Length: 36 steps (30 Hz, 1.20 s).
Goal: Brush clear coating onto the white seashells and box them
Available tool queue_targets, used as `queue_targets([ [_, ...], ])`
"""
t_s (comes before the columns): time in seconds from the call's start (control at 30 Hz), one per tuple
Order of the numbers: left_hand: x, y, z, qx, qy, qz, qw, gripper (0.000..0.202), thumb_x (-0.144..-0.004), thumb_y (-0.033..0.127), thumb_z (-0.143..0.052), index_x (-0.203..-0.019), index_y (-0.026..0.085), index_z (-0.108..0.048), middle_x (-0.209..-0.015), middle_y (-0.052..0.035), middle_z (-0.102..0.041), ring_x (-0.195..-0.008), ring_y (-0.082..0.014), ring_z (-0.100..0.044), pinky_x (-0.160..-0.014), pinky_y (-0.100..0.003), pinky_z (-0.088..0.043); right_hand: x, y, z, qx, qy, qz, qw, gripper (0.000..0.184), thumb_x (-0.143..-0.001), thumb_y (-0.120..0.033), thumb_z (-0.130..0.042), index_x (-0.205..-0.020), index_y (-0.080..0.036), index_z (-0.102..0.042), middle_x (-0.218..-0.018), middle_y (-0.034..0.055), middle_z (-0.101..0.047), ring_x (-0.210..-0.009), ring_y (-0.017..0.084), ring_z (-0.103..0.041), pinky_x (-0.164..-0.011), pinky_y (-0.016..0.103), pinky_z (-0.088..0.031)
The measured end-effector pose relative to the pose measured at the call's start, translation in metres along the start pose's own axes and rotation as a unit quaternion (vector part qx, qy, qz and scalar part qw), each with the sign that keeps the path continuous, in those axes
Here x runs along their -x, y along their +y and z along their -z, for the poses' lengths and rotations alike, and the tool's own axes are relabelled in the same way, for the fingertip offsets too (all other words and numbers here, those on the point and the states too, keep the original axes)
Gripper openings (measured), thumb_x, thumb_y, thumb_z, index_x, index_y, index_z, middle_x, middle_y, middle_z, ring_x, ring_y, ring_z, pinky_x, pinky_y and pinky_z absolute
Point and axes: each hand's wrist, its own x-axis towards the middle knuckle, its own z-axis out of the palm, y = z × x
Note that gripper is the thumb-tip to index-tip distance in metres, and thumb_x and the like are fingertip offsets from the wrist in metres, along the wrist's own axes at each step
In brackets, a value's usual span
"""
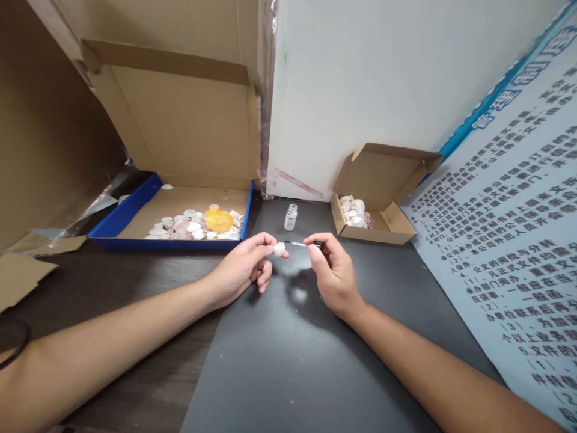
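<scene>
Between the thumb and fingers of my left hand is a small white seashell. My right hand pinches a thin brush with a dark handle, and the brush's tip reaches the shell's edge; whether it touches cannot be made out. Just beyond both hands, a small clear glass bottle with a white label stands upright and uncapped on the dark grey mat.
At the left, an open blue-edged cardboard box holds several shells, including a large orange one. A smaller open cardboard box with white shells stands at the right. A printed poster borders the mat on the right.
</scene>
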Motion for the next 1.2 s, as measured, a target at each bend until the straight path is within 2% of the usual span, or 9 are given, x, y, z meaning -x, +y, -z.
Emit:
queue_targets([
  [0.13,0.0007,0.0006,0.0005,0.005,-0.007,0.006,1.0,0.017,-0.084,0.027,-0.061,-0.086,0.019,-0.046,-0.098,-0.002,-0.068,-0.036,-0.0018,-0.043,-0.034,-0.02,-0.042,0.0002,0.0003,-0.0001,-0.003,-0.035,0.003,0.999,0.019,-0.097,-0.034,-0.045,-0.099,-0.022,-0.059,-0.058,-0.006,-0.038,-0.049,0.01,-0.035,-0.048,0.024,-0.03],
  [0.27,0.0014,0.0006,0.0006,-0.003,-0.006,0.007,1.0,0.016,-0.082,0.028,-0.062,-0.084,0.017,-0.05,-0.095,-0.0017,-0.067,-0.036,-0.0013,-0.042,-0.034,-0.02,-0.041,0.0,-0.0015,0.0002,0.017,0.003,-0.003,1.0,0.016,-0.095,-0.034,-0.048,-0.094,-0.021,-0.059,-0.06,-0.0053,-0.041,-0.05,0.01,-0.038,-0.048,0.024,-0.031],
  [0.43,-0.0003,-0.0003,0.0009,0.016,0.004,0.007,1.0,0.015,-0.081,0.027,-0.065,-0.081,0.018,-0.053,-0.059,0.0068,-0.048,-0.039,-0.0051,-0.04,-0.035,-0.019,-0.041,0.0002,-0.0037,0.0007,0.02,-0.03,0.013,0.999,0.016,-0.094,-0.032,-0.049,-0.093,-0.021,-0.06,-0.06,-0.0051,-0.043,-0.05,0.01,-0.039,-0.049,0.024,-0.033],
  [0.57,-0.001,-0.0006,0.0007,0.015,0.012,0.002,1.0,0.016,-0.08,0.028,-0.066,-0.081,0.018,-0.053,-0.065,0.0049,-0.053,-0.04,-0.0043,-0.039,-0.035,-0.019,-0.041,0.0003,-0.0033,0.0002,0.017,-0.003,0.011,1.0,0.014,-0.094,-0.03,-0.05,-0.092,-0.021,-0.06,-0.06,-0.0051,-0.045,-0.05,0.01,-0.038,-0.049,0.023,-0.032],
  [0.67,-0.0007,-0.0004,0.0006,0.014,0.009,0.005,1.0,0.015,-0.082,0.028,-0.064,-0.082,0.019,-0.053,-0.058,0.0065,-0.047,-0.04,-0.0054,-0.038,-0.035,-0.018,-0.041,0.0005,-0.0028,-0.0001,0.0,-0.027,0.012,1.0,0.016,-0.095,-0.031,-0.048,-0.094,-0.021,-0.061,-0.059,-0.0056,-0.043,-0.049,0.01,-0.038,-0.049,0.024,-0.032],
  [0.83,-0.0007,-0.0007,0.0009,0.011,0.009,0.007,1.0,0.015,-0.081,0.028,-0.065,-0.081,0.019,-0.053,-0.059,0.006,-0.047,-0.04,-0.0054,-0.037,-0.035,-0.019,-0.041,-0.0004,-0.0046,0.0008,0.021,0.006,0.015,1.0,0.014,-0.093,-0.028,-0.05,-0.093,-0.021,-0.062,-0.06,-0.005,-0.046,-0.05,0.01,-0.039,-0.049,0.023,-0.033],
  [0.97,-0.0013,-0.0016,0.0015,0.014,0.007,0.009,1.0,0.013,-0.082,0.026,-0.064,-0.083,0.019,-0.053,-0.053,0.0072,-0.043,-0.039,-0.0065,-0.038,-0.036,-0.019,-0.042,-0.001,-0.0061,0.0009,0.026,-0.028,0.032,0.999,0.015,-0.093,-0.027,-0.051,-0.094,-0.021,-0.064,-0.058,-0.0055,-0.047,-0.049,0.01,-0.04,-0.049,0.023,-0.034],
  [1.1,-0.0011,-0.0014,0.0015,0.015,0.005,0.008,1.0,0.014,-0.08,0.026,-0.065,-0.082,0.018,-0.053,-0.058,0.0062,-0.048,-0.039,-0.0056,-0.038,-0.036,-0.019,-0.042,-0.0013,-0.0065,0.0002,0.055,0.002,0.028,0.998,0.012,-0.091,-0.025,-0.052,-0.091,-0.02,-0.063,-0.061,-0.0046,-0.052,-0.049,0.009,-0.043,-0.048,0.022,-0.035],
  [1.2,-0.0008,-0.0012,0.0016,0.016,0.01,0.006,1.0,0.015,-0.08,0.026,-0.065,-0.082,0.018,-0.052,-0.056,0.0063,-0.048,-0.04,-0.0062,-0.04,-0.037,-0.019,-0.043,-0.0003,-0.0064,0.0009,0.043,-0.006,0.045,0.998,0.013,-0.092,-0.025,-0.051,-0.092,-0.02,-0.063,-0.063,-0.0045,-0.053,-0.05,0.009,-0.043,-0.049,0.022,-0.036],
])
